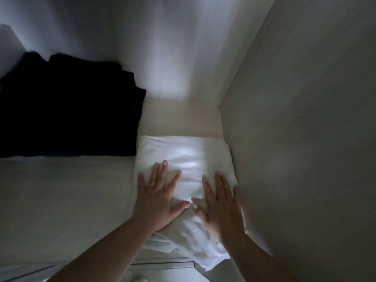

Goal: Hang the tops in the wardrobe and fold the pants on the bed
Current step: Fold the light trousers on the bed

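A folded white garment (183,157) lies on a pale wardrobe shelf (61,200), pushed into the right corner; its near end hangs over the shelf's front edge. My left hand (158,198) rests flat on its left half, fingers spread. My right hand (221,202) rests flat on its right half, slightly blurred. The two thumbs almost touch. Neither hand grips the cloth. A stack of folded dark clothes (67,110) sits on the same shelf at the back left.
The wardrobe's pale side wall (295,139) rises right beside the white garment. The back wall (162,47) stands behind the shelf. A metal rail (162,265) runs along the shelf's front edge. Bare shelf surface lies to the left of my hands.
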